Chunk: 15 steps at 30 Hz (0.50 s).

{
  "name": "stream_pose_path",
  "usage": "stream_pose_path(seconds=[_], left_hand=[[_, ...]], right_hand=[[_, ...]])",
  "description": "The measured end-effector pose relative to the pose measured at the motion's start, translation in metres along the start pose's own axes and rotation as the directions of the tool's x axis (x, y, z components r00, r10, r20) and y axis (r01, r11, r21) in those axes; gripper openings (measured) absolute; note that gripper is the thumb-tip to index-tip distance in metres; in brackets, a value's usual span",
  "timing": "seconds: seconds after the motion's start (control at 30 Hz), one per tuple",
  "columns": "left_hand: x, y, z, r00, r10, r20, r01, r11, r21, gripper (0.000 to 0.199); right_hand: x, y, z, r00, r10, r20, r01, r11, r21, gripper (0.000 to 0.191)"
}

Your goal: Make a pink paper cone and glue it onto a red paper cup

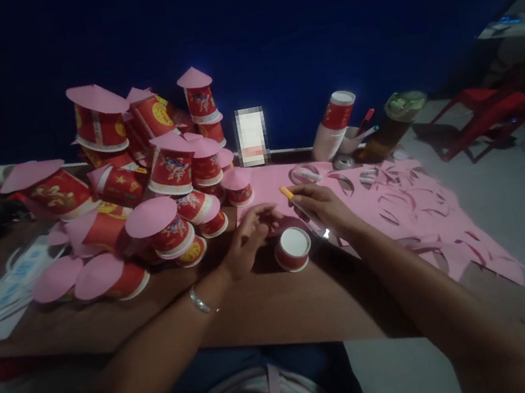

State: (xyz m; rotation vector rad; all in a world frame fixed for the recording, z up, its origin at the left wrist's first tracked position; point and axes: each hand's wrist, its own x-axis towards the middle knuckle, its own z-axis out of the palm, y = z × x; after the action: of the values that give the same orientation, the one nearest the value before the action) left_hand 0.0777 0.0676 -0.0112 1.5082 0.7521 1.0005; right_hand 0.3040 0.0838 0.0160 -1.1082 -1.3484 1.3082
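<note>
A red paper cup [293, 260] stands upside down on the table, its white base facing up. Just behind and left of it hovers my left hand [250, 239], empty, with the fingers loosely curled and apart. Held in my right hand [325, 206] is a slim pale tube with a yellow tip [287, 192], slanting up to the left behind the cup. Most of the tube is covered by my fingers. To the left, several red cups with pink paper cones [158, 225] are piled up, some upright and some on their sides.
Pink paper sheets with cut-out holes [410, 197] cover the table's right side. A stack of cups [339, 110], pens and a dark jar [389, 123] stand at the back. White packets [2, 293] lie at left; a red stool [474, 112] is beyond the table.
</note>
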Motion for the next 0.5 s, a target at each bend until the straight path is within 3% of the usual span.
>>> stream_pose_path(seconds=[0.07, 0.1, 0.2, 0.27, 0.37, 0.43, 0.5], left_hand=[[0.004, -0.002, -0.001, 0.987, 0.014, -0.161, -0.007, 0.999, 0.049, 0.051], [0.006, -0.003, 0.000, 0.981, 0.020, -0.192, -0.004, 0.996, 0.087, 0.051], [0.010, -0.005, 0.002, 0.985, 0.051, -0.167, -0.017, 0.979, 0.203, 0.039], [0.010, -0.006, 0.003, 0.985, 0.083, -0.154, -0.044, 0.969, 0.245, 0.027], [0.011, -0.009, 0.004, 0.970, 0.088, -0.228, -0.046, 0.982, 0.181, 0.025], [0.013, -0.011, 0.003, 0.957, 0.064, -0.283, -0.035, 0.994, 0.108, 0.029], [0.014, -0.013, 0.003, 0.953, 0.050, -0.300, -0.032, 0.997, 0.065, 0.032]], right_hand=[[-0.005, 0.000, 0.004, 0.993, 0.008, 0.120, -0.002, 0.999, -0.050, 0.041], [-0.006, 0.000, 0.004, 0.985, 0.007, 0.174, 0.006, 0.997, -0.073, 0.039], [-0.006, 0.002, 0.002, 0.971, -0.003, 0.238, 0.032, 0.992, -0.118, 0.036], [-0.004, 0.005, -0.002, 0.976, 0.002, 0.219, 0.032, 0.988, -0.151, 0.036], [-0.004, 0.009, -0.012, 0.978, 0.050, 0.204, -0.020, 0.989, -0.147, 0.037], [-0.003, 0.012, -0.017, 0.989, 0.062, 0.135, -0.060, 0.998, -0.019, 0.032], [-0.002, 0.016, -0.019, 0.999, 0.031, -0.008, -0.029, 0.988, 0.151, 0.029]])
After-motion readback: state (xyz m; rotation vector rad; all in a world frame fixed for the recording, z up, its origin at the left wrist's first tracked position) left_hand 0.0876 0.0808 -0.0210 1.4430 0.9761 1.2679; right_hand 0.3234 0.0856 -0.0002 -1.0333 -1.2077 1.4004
